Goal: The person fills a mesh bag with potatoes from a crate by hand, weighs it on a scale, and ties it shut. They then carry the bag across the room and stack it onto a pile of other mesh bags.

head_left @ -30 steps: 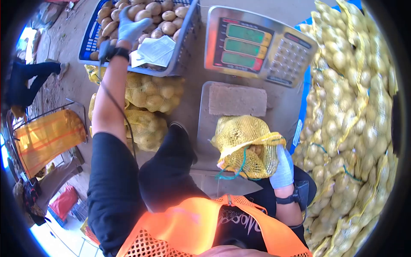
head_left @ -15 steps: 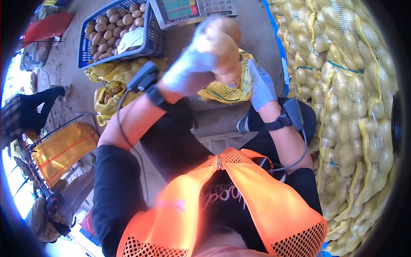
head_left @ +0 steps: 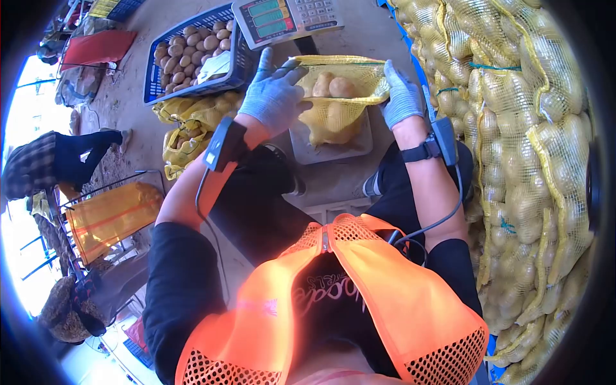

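A yellow mesh bag (head_left: 330,120) with several potatoes (head_left: 334,86) in it sits on the scale's metal platform (head_left: 361,144), its mouth stretched wide. My left hand (head_left: 273,99), in a pale glove, holds the left side of the bag's rim, with the index finger pointing away. At the opposite side, my gloved right hand (head_left: 402,99) grips the rim with the fingers extended along it. The fingertips of both hands are partly hidden by the mesh.
A blue crate (head_left: 154,94) of potatoes stands at the back left, beside the scale's display (head_left: 269,20). Filled mesh bags (head_left: 204,108) lie below it. A tall stack of filled bags (head_left: 513,154) lines my right. Another person (head_left: 70,160) is at far left.
My left hand has let go of the potatoes it held over the bag and now holds the rim. The bag's mouth has been spread wider. The view has shifted slightly.
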{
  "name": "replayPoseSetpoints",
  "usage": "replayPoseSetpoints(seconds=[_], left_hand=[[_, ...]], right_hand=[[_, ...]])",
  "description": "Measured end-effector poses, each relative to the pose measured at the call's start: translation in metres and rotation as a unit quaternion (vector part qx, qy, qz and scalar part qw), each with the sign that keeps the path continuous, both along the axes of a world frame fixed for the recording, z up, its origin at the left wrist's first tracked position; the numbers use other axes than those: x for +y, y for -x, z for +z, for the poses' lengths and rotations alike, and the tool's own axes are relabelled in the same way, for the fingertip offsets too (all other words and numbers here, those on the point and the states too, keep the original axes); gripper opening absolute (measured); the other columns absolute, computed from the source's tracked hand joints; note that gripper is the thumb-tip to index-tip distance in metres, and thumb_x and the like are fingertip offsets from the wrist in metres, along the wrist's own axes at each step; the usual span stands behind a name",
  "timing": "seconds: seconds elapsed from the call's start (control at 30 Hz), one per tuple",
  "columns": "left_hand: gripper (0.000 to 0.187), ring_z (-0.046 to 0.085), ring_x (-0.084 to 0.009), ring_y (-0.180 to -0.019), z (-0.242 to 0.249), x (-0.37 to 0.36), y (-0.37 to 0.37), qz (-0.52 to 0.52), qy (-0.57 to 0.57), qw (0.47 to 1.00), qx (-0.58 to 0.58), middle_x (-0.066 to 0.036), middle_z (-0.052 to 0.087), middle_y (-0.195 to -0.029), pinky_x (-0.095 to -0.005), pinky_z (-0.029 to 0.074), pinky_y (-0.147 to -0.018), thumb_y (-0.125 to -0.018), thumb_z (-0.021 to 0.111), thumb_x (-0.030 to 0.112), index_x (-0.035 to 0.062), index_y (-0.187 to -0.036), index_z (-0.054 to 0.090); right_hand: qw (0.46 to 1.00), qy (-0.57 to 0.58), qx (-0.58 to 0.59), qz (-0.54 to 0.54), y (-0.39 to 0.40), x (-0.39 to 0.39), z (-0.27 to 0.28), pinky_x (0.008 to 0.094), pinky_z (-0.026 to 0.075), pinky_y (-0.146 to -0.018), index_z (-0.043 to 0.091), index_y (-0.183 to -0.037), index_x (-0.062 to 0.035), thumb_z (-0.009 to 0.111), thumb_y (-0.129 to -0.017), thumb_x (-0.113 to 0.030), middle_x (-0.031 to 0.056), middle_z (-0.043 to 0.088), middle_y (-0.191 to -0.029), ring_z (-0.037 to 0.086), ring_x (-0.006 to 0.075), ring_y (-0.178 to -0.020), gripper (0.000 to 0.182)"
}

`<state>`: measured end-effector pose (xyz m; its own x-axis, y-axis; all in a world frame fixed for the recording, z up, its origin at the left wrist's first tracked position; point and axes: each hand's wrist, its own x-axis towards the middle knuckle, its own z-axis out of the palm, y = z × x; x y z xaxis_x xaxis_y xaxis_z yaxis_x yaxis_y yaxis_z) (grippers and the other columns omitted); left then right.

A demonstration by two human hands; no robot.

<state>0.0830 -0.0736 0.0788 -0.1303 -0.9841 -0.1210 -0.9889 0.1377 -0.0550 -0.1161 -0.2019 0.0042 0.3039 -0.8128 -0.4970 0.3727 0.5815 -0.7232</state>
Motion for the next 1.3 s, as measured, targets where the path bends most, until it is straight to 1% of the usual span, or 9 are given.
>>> replayPoseSetpoints(seconds=[0.1,0.33,0.5,0.7,0.8,0.87,1.0,1.1,1.3], left_hand=[[0.027,0.039,-0.025,-0.132,-0.009,0.013,-0.003,0.027,0.011,0.999,0.02,-0.005,0.054,-0.129,-0.064,0.004,-0.11,-0.081,0.063,0.034,0.0086,-0.089,0.069],[0.037,0.044,-0.0278,-0.125,-0.043,0.016,-0.001,0.057,0.073,0.98,0.174,-0.007,0.057,-0.119,-0.0677,0.015,-0.105,-0.071,0.074,0.032,0.0148,-0.101,0.063],[0.051,0.058,-0.0288,-0.106,-0.014,0.01,-0.017,0.021,0.099,0.914,0.393,-0.008,0.059,-0.113,-0.0349,0.047,-0.091,-0.071,0.075,0.014,0.0112,-0.119,0.057],[0.038,0.06,-0.0136,-0.097,-0.008,0.012,-0.042,0.175,0.202,0.81,0.523,-0.007,0.062,-0.105,-0.0284,0.049,-0.087,-0.08,0.071,0.01,0.0029,-0.115,0.058],[0.033,0.06,-0.0122,-0.096,-0.025,0.01,-0.055,0.25,0.241,0.801,0.487,-0.005,0.064,-0.101,-0.027,0.049,-0.086,-0.083,0.07,0.012,0.002,-0.113,0.059],[0.03,0.061,-0.0112,-0.092,-0.03,0.006,-0.059,0.307,0.242,0.661,0.64,-0.004,0.065,-0.096,-0.0256,0.049,-0.084,-0.083,0.069,0.013,0.0019,-0.11,0.061],[0.026,0.061,-0.01,-0.08,-0.04,0.001,-0.07,0.35,0.281,0.696,0.561,-0.006,0.067,-0.088,-0.026,0.051,-0.072,-0.084,0.069,0.018,-0.0003,-0.1,0.063],[0.022,0.06,-0.0101,-0.08,-0.052,-0.001,-0.069,0.353,0.252,0.688,0.582,-0.005,0.066,-0.087,-0.0257,0.05,-0.073,-0.084,0.068,0.016,0.0003,-0.098,0.064],[0.022,0.059,-0.0101,-0.079,-0.081,0.0,-0.084,0.384,0.179,0.733,0.532,-0.004,0.066,-0.086,-0.0265,0.05,-0.074,-0.085,0.067,0.02,0.0004,-0.094,0.065]], right_hand=[[0.992,0.077,0.083,0.055,0.0,0.002,-0.008,0.0284,0.051,-0.072,0.064,-0.1,-0.007,0.063,-0.09,-0.027,0.0027,0.064,-0.092,0.061,0.0117,-0.084,0.022],[0.964,0.186,0.163,0.101,0.005,0.003,-0.009,0.0222,0.043,-0.066,0.067,-0.095,-0.0032,0.064,-0.09,-0.022,-0.0031,0.062,-0.082,0.052,0.0044,-0.074,0.02],[0.934,0.192,0.27,0.131,0.008,-0.003,0.005,0.0234,0.047,-0.07,0.065,-0.107,-0.0021,0.062,-0.09,-0.029,0.0012,0.065,-0.087,0.057,0.0078,-0.078,0.032],[0.838,0.335,0.427,0.057,0.021,-0.026,-0.021,0.0289,0.047,-0.081,0.058,-0.115,0.0013,0.067,-0.084,-0.041,0.0101,0.062,-0.098,0.058,0.0169,-0.091,0.054],[0.853,0.322,0.41,-0.036,0.017,-0.03,-0.021,0.029,0.046,-0.075,0.06,-0.11,0.0025,0.065,-0.086,-0.041,0.006,0.057,-0.088,0.054,0.0141,-0.083,0.05],[0.888,0.299,0.349,0.007,0.017,-0.038,-0.011,0.0299,0.043,-0.068,0.061,-0.105,0.0012,0.061,-0.089,-0.041,0.0016,0.048,-0.08,0.047,0.0125,-0.074,0.045],[0.942,0.138,0.307,0.002,0.014,-0.054,-0.036,0.0328,0.042,-0.072,0.05,-0.126,-0.0153,0.061,-0.076,-0.067,0.0021,0.048,-0.103,0.048,0.0135,-0.086,0.073],[0.971,0.153,0.184,-0.02,0.004,-0.054,-0.049,0.0334,0.023,-0.109,0.036,-0.138,0.0049,0.052,-0.093,-0.046,0.0126,0.037,-0.142,0.032,0.0205,-0.129,0.07],[0.974,0.171,0.102,0.103,-0.001,-0.058,-0.058,0.0284,0.043,-0.089,0.057,-0.116,0.0019,0.059,-0.092,-0.029,0.008,0.06,-0.109,0.054,0.0158,-0.1,0.039]])
